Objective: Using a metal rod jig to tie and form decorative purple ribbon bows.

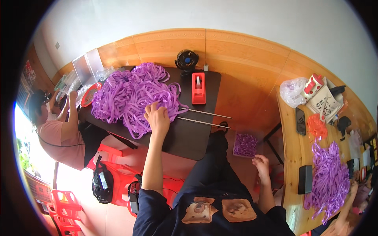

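One big heap of purple ribbon (138, 92) lies on the dark table (187, 143), the person's left hand (158, 120) at its near side, fingers bent, any grip impossible to tell. The right hand (262, 168) hovers well apart, fingers loosely half-curled.

The dark surface (189, 139) carries a big heap of purple ribbon (136, 98), a red tape dispenser (199, 95), a small black fan (186, 60) near its far edge, and two thin rods (204, 123) jutting past its right edge. A red-rimmed tray (84, 104) at the left probably rests there too.
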{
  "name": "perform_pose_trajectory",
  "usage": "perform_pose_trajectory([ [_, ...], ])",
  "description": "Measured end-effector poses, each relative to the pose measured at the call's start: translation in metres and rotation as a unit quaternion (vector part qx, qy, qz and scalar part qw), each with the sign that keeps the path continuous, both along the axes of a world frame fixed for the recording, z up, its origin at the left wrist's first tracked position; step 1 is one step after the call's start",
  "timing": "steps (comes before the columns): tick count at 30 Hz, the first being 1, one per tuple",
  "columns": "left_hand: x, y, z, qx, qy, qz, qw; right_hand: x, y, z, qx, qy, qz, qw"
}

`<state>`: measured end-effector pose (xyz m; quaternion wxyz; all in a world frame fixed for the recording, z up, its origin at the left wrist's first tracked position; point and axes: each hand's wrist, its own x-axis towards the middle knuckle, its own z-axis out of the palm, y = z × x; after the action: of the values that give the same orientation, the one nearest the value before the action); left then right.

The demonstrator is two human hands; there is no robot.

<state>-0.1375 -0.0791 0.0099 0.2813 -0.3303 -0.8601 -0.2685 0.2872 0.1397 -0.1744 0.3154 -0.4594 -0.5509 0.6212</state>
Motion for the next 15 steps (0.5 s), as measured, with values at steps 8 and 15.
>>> perform_pose_trajectory([
  [8,-0.043,0.000,0.093,0.302,-0.142,-0.237,0.913,0.014,-0.059,0.059,0.040,0.061,0.033,0.997],
  [15,-0.065,0.003,0.209,0.346,-0.355,-0.352,0.794,0.035,-0.086,0.076,0.068,0.086,0.028,0.994],
])
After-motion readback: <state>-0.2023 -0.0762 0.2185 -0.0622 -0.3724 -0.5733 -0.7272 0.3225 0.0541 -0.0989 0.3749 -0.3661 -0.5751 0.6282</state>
